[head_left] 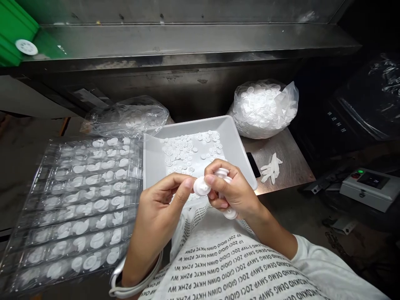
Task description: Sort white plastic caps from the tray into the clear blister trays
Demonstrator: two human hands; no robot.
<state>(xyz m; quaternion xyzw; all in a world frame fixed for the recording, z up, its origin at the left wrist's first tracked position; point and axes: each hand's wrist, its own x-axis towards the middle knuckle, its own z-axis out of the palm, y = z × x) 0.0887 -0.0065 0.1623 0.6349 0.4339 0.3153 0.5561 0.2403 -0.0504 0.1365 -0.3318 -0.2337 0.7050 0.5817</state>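
In front of my chest, my left hand (167,193) is closed in a pinch, thumb and index fingertip at the left edge of a white plastic gear (201,187). My right hand (233,189) grips that same gear between thumb and fingers. Several more white gears are bunched in the right palm; one gear (230,213) shows below the curled fingers. Just beyond both hands, a light grey bin (239,156) holds many small white round parts (179,152). The gear's underside and most of those in the right palm are hidden.
Left of the bin lie clear plastic trays (133,200) with white parts in rows. Behind stand an open clear bag (137,114) and a full bag (265,108). White gloves (272,168) and a black phone (253,164) lie right. A metal ledge (187,41) runs across the back.
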